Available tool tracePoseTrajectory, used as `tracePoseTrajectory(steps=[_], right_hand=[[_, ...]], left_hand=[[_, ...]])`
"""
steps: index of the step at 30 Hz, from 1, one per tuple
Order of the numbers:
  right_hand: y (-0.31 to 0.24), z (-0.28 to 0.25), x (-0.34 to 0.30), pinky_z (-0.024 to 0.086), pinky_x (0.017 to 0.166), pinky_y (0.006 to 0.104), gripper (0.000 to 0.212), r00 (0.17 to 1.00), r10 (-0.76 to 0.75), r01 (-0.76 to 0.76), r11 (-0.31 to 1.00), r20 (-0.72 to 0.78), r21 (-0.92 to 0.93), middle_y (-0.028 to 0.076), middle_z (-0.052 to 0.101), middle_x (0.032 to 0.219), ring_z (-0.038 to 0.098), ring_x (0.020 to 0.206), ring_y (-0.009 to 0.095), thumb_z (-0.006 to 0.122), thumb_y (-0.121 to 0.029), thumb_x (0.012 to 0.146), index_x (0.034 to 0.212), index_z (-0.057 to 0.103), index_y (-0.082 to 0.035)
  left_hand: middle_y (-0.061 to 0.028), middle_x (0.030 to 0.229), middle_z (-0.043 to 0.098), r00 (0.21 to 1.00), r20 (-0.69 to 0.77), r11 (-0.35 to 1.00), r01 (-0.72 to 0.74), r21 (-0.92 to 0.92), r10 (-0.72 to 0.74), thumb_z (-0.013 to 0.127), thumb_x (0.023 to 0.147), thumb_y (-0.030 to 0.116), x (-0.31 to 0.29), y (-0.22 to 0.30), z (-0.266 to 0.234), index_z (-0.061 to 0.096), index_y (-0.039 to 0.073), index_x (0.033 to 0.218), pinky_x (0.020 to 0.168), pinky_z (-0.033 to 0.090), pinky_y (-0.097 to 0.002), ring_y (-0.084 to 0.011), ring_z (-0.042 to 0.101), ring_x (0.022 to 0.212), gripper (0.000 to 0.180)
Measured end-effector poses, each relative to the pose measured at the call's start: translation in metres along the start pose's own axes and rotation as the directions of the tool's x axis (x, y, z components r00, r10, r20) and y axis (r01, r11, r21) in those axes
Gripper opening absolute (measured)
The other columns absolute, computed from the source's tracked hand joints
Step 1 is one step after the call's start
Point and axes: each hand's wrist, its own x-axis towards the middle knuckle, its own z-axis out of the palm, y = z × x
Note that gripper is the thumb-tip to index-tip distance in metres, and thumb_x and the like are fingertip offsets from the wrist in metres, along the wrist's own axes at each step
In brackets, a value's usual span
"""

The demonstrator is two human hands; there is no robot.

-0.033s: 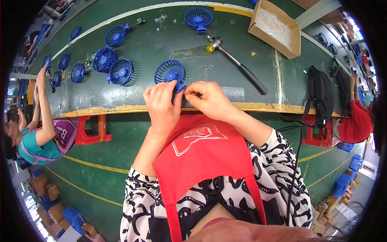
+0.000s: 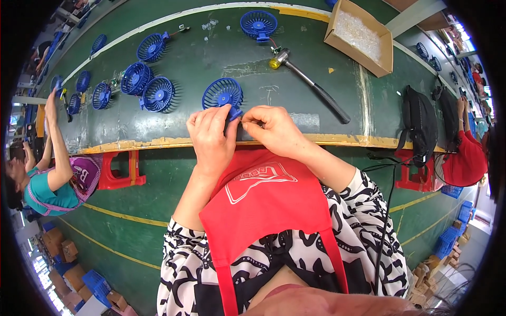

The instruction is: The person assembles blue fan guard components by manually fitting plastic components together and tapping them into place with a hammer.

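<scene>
A round blue fan housing point(image 2: 222, 94) lies near the front edge of the green workbench, its short neck toward me. My left hand point(image 2: 212, 131) grips that neck between thumb and fingers. Close beside it, my right hand point(image 2: 271, 127) is closed in a pinch at the neck's end. Whatever sits between the right fingertips is too small to make out. Beyond the hands, a hammer point(image 2: 308, 84) with a yellow head tip and black grip lies on the bench. Another blue fan housing point(image 2: 259, 24), with a wire and small circuit board attached, rests at the far side.
Several blue fan housings point(image 2: 158, 94) lie to the left on the bench point(image 2: 274, 68). A cardboard box point(image 2: 387, 58) of small clear parts stands at the far right. Small clear pieces point(image 2: 210, 25) are scattered at the back. A black bag point(image 2: 420, 124) sits right; a co-worker point(image 2: 55, 184) works at left.
My hands and the fan housing stay almost still. At the left, the co-worker's raised hand has shifted slightly down and left.
</scene>
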Motion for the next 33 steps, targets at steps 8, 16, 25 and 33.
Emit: tracePoseTrajectory(steps=[8, 16, 25, 33], right_hand=[[-0.007, -0.005, -0.003, 0.046, 0.062, 0.028, 0.011, 0.983, -0.168, 0.168, 0.986, -0.072, 0.0, 0.009, 0.062, 0.079, 0.058, 0.069, 0.013, 0.063, -0.005, 0.087, 0.094, 0.065, 0.004], [-0.023, -0.021, -0.009, 0.049, 0.063, 0.0397, 0.007, 0.907, -0.407, 0.361, 0.885, -0.108, -0.295, 0.011, 0.059, 0.076, 0.061, 0.071, 0.031, 0.065, -0.007, 0.082, 0.087, 0.066, -0.002], [-0.02, -0.042, -0.01, 0.049, 0.062, 0.0377, 0.009, 0.876, -0.482, 0.431, 0.804, -0.025, -0.409, 0.011, 0.06, 0.075, 0.06, 0.071, 0.029, 0.068, 0.0, 0.077, 0.086, 0.066, -0.001], [-0.005, -0.045, -0.007, 0.049, 0.063, 0.0384, 0.008, 0.885, -0.463, 0.412, 0.827, -0.049, -0.383, 0.011, 0.061, 0.075, 0.061, 0.071, 0.029, 0.068, -0.002, 0.078, 0.085, 0.066, 0.0]], left_hand=[[-0.0086, 0.095, 0.066, 0.989, -0.014, 0.987, -0.151, -0.056, 0.15, 0.075, 0.072, 0.004, 0.013, -0.004, -0.005, 0.066, 0.003, 0.103, 0.082, 0.043, -0.0383, -0.0253, 0.061, 0.084, 0.032], [-0.0124, 0.09, 0.066, 0.989, 0.12, 0.838, 0.133, -0.529, -0.082, 0.07, 0.08, 0.001, 0.018, 0.011, -0.015, 0.067, -0.002, 0.094, 0.066, 0.049, -0.0308, -0.0227, 0.061, 0.076, 0.014], [-0.0041, 0.086, 0.064, 0.799, 0.484, 0.287, 0.587, -0.757, -0.358, 0.063, 0.091, 0.008, 0.009, 0.009, -0.002, 0.068, -0.004, 0.09, 0.071, 0.046, -0.0244, -0.0096, 0.057, 0.078, 0.013], [0.0001, 0.078, 0.065, 0.655, 0.638, 0.099, 0.725, -0.682, -0.406, 0.064, 0.091, 0.012, 0.017, 0.02, 0.012, 0.07, -0.001, 0.089, 0.064, 0.046, -0.0216, -0.006, 0.056, 0.069, 0.014]])
